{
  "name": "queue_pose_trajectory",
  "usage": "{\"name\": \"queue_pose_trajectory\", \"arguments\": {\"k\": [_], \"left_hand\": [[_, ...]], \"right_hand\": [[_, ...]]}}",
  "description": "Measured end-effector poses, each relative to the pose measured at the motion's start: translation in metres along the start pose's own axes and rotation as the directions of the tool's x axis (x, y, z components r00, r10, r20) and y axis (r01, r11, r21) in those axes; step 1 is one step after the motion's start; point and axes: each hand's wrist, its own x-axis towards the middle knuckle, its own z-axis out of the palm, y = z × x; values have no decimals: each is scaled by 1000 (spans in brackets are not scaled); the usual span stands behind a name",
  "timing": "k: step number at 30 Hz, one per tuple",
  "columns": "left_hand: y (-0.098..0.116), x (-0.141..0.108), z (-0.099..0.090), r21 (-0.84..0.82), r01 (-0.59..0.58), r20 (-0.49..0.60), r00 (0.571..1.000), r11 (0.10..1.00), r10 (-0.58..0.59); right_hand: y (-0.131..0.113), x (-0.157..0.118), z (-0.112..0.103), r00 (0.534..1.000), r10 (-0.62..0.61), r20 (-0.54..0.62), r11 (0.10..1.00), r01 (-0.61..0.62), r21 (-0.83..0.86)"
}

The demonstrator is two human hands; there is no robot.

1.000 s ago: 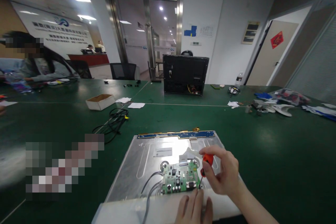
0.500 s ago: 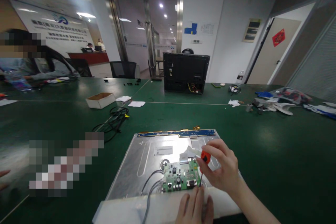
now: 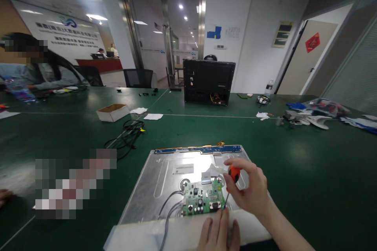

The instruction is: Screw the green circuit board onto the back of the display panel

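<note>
Screwdriver (image 3: 234, 173) at green board (image 3: 203, 198), tabletop (image 3: 309, 188) near edge.
Your right hand (image 3: 251, 188) grip holds it; left hand (image 3: 217, 232) grip, can't tell.

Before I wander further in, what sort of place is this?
Probably an office, its green table used for electronics work: a circuit board sits on a metal-backed panel, an orange screwdriver is held at the board's corner, and a red reception desk shows beyond.

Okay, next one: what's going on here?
The right hand holds a screwdriver, its tip down at the near right corner of the green board on a metal panel. The left hand is over the white sheet at the panel's near edge, fingertips close to that tip.
</note>
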Motion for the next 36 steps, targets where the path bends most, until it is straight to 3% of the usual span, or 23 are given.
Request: {"name": "queue_pose_trajectory", "arguments": {"k": [11,20,26,36], "left_hand": [[0,-3,3,-9,-8,3,1000,1000,8],[3,-7,7,-18,52,12,999,998,-52],[3,-4,4,19,7,2,1000,1000,-7],[3,2,2,-7,-32,-39,999,999,31]], "right_hand": [[-2,3,-3,998,-38,51,999,37,23],[-2,0,-2,998,-58,-15,995,56,-81],[-2,0,-5,998,-59,36,998,60,-26],[0,-2,1,999,-41,-15,998,41,53]]}}
